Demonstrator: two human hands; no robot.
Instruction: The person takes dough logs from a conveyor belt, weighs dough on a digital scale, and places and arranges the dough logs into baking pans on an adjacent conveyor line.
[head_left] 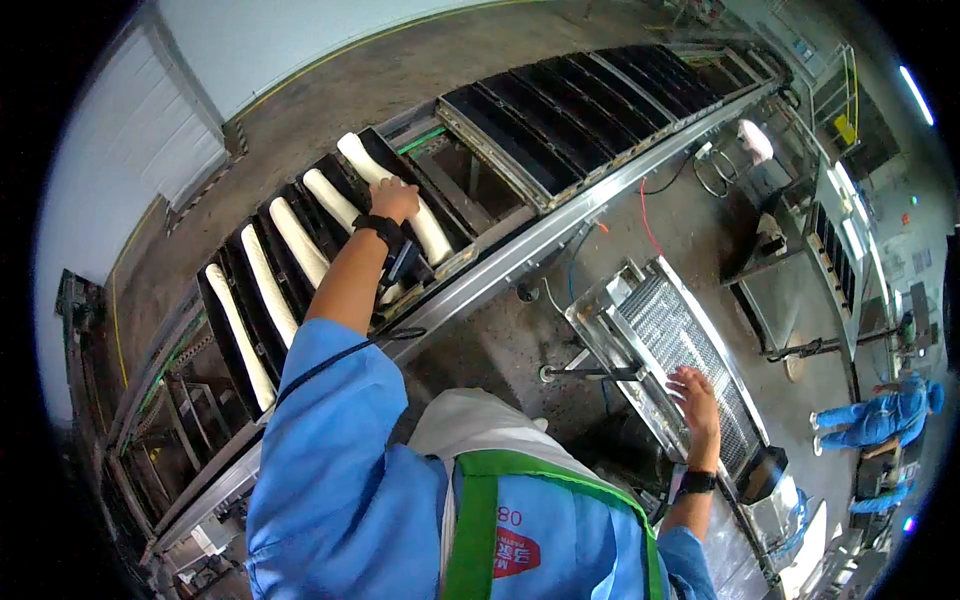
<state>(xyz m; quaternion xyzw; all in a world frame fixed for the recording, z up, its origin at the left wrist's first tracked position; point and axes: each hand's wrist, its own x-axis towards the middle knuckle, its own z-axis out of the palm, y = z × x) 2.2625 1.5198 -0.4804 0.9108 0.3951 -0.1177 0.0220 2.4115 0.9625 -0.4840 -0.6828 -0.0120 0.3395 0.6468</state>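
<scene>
Long pale dough logs (243, 335) lie in the black strap of baking pans (215, 330), one to each narrow trough. My left hand (395, 200) is on the dough log (430, 235) in the trough farthest along, its bent fingers over the middle of the log. A dark watch and a small black device with a cord are on that wrist. Partly behind my left forearm is a neighbouring dough log (332, 198). Out to the right, my right hand (694, 400) hangs above a metal mesh conveyor (665, 320), fingers apart and holding nothing.
The pans ride on a long metal-framed conveyor (510, 250). Farther along it stand more black pans (590, 110). At right are a metal table (790, 310) and a person in blue (885, 415). A red hose (647, 215) hangs near the conveyor.
</scene>
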